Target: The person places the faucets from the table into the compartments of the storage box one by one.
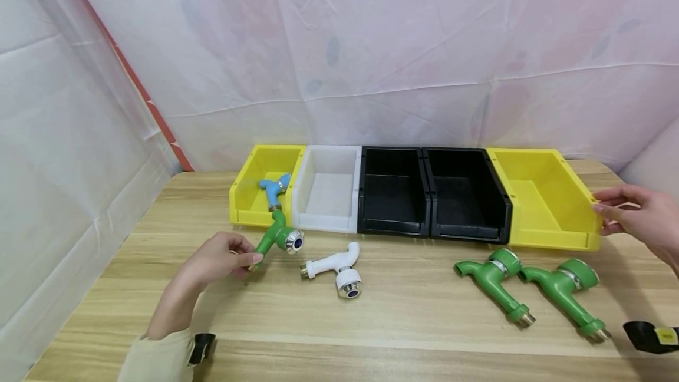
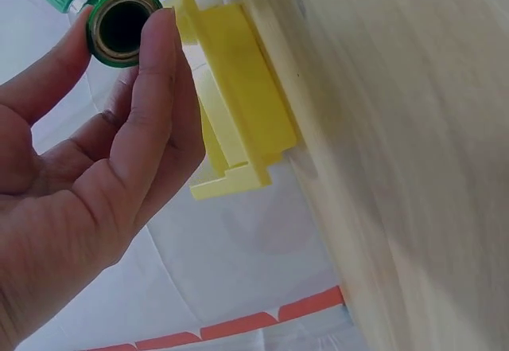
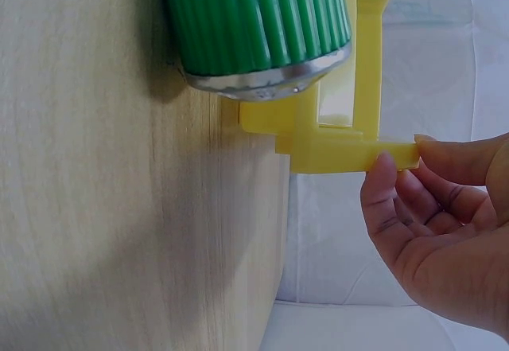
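Observation:
My left hand (image 1: 225, 258) pinches a green tap (image 1: 272, 234) near its brass inlet, raised in front of the left yellow bin (image 1: 249, 218). In the left wrist view, the thumb and fingers grip the tap's round end (image 2: 123, 29). A blue tap (image 1: 273, 190) leans in that bin, its lower end close to the green tap's spout; whether they touch I cannot tell. At the far right, my right hand (image 1: 639, 214) pinches the side rim of the right yellow bin (image 1: 575, 240), with thumb and fingertips on the edge in the right wrist view.
A white tap (image 1: 334, 264) lies on the wooden table (image 1: 403, 323). Two green taps, a nearer one (image 1: 570, 296) and another (image 1: 495, 285), lie before the right bins. Between the yellow bins stand a white bin (image 1: 325, 223) and two black bins. A cloth (image 1: 392, 46) hangs behind.

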Available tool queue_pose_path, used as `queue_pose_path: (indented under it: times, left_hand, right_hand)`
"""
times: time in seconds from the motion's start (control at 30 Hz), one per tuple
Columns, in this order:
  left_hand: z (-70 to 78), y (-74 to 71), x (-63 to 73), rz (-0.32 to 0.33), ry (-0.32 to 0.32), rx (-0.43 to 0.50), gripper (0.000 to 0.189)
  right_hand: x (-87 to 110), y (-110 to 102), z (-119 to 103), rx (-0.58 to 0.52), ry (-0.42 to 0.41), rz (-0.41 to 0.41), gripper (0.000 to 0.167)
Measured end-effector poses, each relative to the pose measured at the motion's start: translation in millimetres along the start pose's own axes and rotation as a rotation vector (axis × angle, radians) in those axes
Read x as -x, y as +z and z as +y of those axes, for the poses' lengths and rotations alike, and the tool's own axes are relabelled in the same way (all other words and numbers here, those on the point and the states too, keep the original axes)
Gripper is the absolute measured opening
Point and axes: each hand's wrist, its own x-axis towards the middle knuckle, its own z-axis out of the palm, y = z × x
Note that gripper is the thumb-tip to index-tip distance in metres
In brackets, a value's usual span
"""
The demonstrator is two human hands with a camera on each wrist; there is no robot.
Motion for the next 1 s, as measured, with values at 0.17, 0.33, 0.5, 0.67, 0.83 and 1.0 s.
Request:
queue_pose_path:
  times: [0.17, 0.33, 0.5, 0.67, 0.83, 1.0]
  left_hand:
    - [5.2, 2.4, -2.6, 0.026, -0.012, 0.008, 0.016]
    - [8.0, 3.8, -4.5, 0.034, 0.04, 0.0, 0.015]
    - [11.7, 3.8, -4.9, 0.041, 0.053, 0.003, 0.018]
    - [16.0, 2.7, -6.9, 0.056, 0.028, -0.008, 0.019]
    - [21.2, 2.1, -9.1, 0.072, 0.012, -0.003, 0.019]
    - [26.2, 1.3, -10.6, 0.08, 0.028, -0.015, 0.019]
  right_hand:
    - [10.9, 4, -29, 0.067, 0.008, -0.018, 0.024]
    - [14.9, 4, -35, 0.052, 0.011, -0.007, 0.021]
    - [12.7, 5, -29, 0.06, 0.012, -0.002, 0.021]
    - [17.5, 5, -43, 0.099, 0.015, -0.019, 0.028]
    - [20.4, 6, -49, 0.094, 0.009, -0.023, 0.028]
    - [11.9, 5, -29, 0.092, 0.012, -0.018, 0.027]
